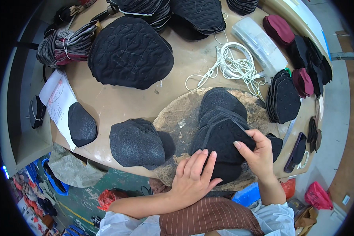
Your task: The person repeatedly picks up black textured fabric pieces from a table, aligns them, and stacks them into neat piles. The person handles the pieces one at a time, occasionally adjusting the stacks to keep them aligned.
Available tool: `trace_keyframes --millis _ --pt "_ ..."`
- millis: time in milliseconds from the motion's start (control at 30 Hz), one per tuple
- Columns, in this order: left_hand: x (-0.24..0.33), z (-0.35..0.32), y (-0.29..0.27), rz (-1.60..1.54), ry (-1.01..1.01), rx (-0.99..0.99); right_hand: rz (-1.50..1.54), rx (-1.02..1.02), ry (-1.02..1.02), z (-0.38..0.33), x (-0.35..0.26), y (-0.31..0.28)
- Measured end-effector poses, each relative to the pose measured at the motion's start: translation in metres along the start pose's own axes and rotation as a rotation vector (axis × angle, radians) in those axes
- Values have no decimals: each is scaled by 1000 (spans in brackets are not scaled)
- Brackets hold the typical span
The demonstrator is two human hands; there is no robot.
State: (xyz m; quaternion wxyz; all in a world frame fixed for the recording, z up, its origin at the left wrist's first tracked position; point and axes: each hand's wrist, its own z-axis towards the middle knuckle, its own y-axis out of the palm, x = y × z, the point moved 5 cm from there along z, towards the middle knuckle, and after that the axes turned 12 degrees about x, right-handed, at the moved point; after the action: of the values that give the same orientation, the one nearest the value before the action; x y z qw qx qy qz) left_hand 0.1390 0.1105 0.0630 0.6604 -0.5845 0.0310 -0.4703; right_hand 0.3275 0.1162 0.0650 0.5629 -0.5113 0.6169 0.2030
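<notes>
On the near side of the counter (118,103), a stack of black quilted fabric pieces (221,129) is pressed flat by the left hand (192,175), while its right edge is pinched by the right hand (257,151).

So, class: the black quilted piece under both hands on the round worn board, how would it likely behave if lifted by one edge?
The black quilted piece is thin, stitched fabric, so probably floppy and light. The right hand pinches its edge; the left hand lies flat on it. Stacked pieces beneath may slide.

Stack of black quilted fabric pieces (220,129), overlapping, lying flat on a worn round wooden block (177,122)
</notes>
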Motion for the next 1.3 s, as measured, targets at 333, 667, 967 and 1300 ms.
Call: trace_keyframes --millis 333,667,967,1300 --pt "-4 39 -2 49 198 -146 -413 28 -665 -25 -36 3" --pt "1 86 5 3 138 -289 -311 10 103 5 -4 -24" --pt "-25 76 -18 -744 -307 44 111 -38 -477 -27 -12 -31" --pt "-19 92 -20 -884 -433 -77 68 -175 -183 -23 -28 -26"
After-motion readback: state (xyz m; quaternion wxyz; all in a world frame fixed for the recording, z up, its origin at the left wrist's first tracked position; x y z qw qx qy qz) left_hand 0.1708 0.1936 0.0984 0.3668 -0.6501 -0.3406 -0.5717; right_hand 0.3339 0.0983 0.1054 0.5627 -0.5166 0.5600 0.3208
